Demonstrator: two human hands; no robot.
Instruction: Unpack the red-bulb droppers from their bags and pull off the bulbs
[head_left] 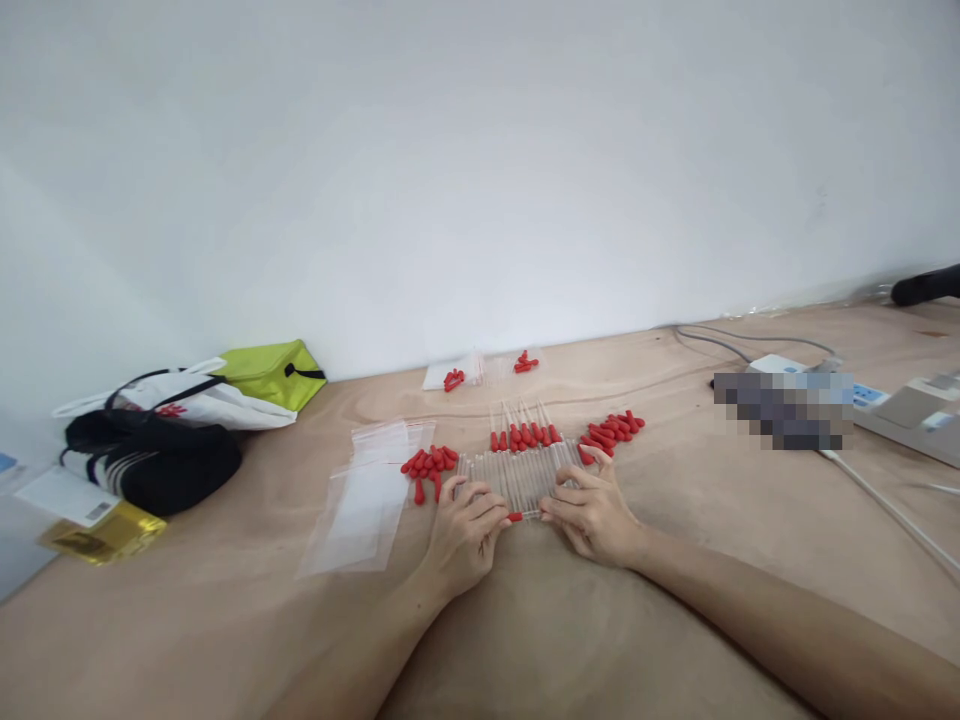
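My left hand [469,530] pinches a red rubber bulb [514,517] between thumb and fingers. From it a thin glass dropper tube [531,515] runs sideways into my right hand [596,510], whose fingers are closed on its other end. Whether the tube sits inside the bulb is too small to tell. Just beyond both hands lies a row of bare glass tubes [514,478]. Several droppers with red bulbs fitted [526,436] lie behind that row, tips pointing away. Loose red bulbs are heaped on the left [429,462] and on the right [616,430], partly hidden by my hands.
Clear zip bags [367,510] lie flat on the table to the left. Filled bags with red bulbs [454,380] rest near the wall. Black [180,470], white [255,400] and green [270,372] bags stand far left. A power strip [868,396] and cables lie right.
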